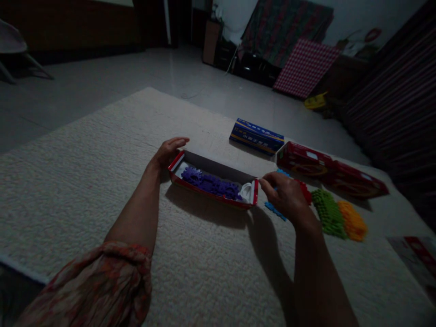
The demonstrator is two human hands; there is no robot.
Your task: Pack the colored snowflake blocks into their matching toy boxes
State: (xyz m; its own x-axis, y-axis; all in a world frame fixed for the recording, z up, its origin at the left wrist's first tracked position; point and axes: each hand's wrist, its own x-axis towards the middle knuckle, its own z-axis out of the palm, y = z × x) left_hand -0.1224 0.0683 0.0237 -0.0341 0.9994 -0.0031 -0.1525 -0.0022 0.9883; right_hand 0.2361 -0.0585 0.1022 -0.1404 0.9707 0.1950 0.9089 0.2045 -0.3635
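1. Box (pixel 218 170), one, red outside, grey within, open at the top: centre of the frame, between my two hands. Long axis runs left to right, right end lower in the frame; one of my hands stands at each short end.
2. Purple gear-like pieces (pixel 211 184), several, lying along the inside of the box; white piece (pixel 246 192) beside them at its right end.
3. Right hand (pixel 284 190), mine, right of centre: looks the closer to the box. Thumb and forefinger meet the red edge of the right end, other fingers curled. Whether the tips pinch that edge or merely rest on it, I cannot tell.
4. Left hand (pixel 170 152), mine, left of centre: at the box's far left corner, fingers stretched and side by side, pointing right, nothing visible held. Thumb hidden; contact with the wall uncertain.
5. Loose pieces, right of the frame: blue pieces (pixel 275 210) partly behind my right hand, then red piece (pixel 306 193), green pieces (pixel 329 213), orange pieces (pixel 353 220).
6. Red cartons (pixel 303 161), upper right, end to end; blue carton (pixel 257 136), above centre.
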